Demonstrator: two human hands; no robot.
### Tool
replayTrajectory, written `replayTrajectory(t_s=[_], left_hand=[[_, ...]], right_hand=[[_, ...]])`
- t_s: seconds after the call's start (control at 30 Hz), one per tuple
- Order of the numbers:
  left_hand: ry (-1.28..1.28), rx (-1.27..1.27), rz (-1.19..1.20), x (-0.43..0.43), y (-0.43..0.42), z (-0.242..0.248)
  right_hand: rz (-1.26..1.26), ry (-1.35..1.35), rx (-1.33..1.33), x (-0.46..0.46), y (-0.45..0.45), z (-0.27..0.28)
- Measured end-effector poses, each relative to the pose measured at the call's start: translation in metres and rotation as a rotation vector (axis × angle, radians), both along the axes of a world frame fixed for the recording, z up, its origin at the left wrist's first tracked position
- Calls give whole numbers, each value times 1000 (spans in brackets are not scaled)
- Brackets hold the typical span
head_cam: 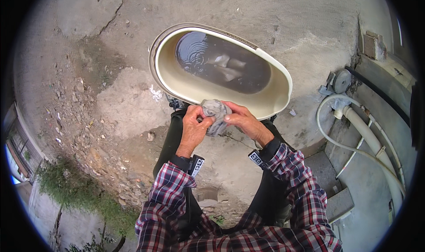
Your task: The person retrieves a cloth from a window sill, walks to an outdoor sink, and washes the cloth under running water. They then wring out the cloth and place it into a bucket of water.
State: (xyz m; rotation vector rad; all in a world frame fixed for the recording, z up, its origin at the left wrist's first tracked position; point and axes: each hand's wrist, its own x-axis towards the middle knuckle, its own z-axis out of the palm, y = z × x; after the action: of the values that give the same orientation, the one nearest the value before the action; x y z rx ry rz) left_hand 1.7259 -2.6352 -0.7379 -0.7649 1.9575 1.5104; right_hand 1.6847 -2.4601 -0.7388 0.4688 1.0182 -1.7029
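Observation:
Between my left hand [195, 126] and my right hand [244, 119] is a bunched grey cloth [215, 116], with the fingers of both hands closed on it. The cloth is over the near rim of an oval cream plastic tub [186, 89]. Murky grey water fills the tub's lower part, with ripples at the left. A pale cloth [229, 66] lies partly under the water, its folds breaking the surface.
Right of the tub, a white hose [323, 132] and a thick pipe [365, 126] run along the wall. Rubble [79, 96] and green plants [73, 182] lie at the left. A crumpled white scrap [155, 93] is on the concrete beside the tub.

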Motion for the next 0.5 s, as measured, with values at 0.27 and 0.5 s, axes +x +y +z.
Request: replayTrajectory(t_s=[0.27, 0.5], left_hand=[[78, -448, -375, -1, 8, -23], [84, -527, -657, -6, 20, -27]], right_hand=[[316, 731, 1130, -44, 15, -151], [461, 690, 750, -14, -19, -196]])
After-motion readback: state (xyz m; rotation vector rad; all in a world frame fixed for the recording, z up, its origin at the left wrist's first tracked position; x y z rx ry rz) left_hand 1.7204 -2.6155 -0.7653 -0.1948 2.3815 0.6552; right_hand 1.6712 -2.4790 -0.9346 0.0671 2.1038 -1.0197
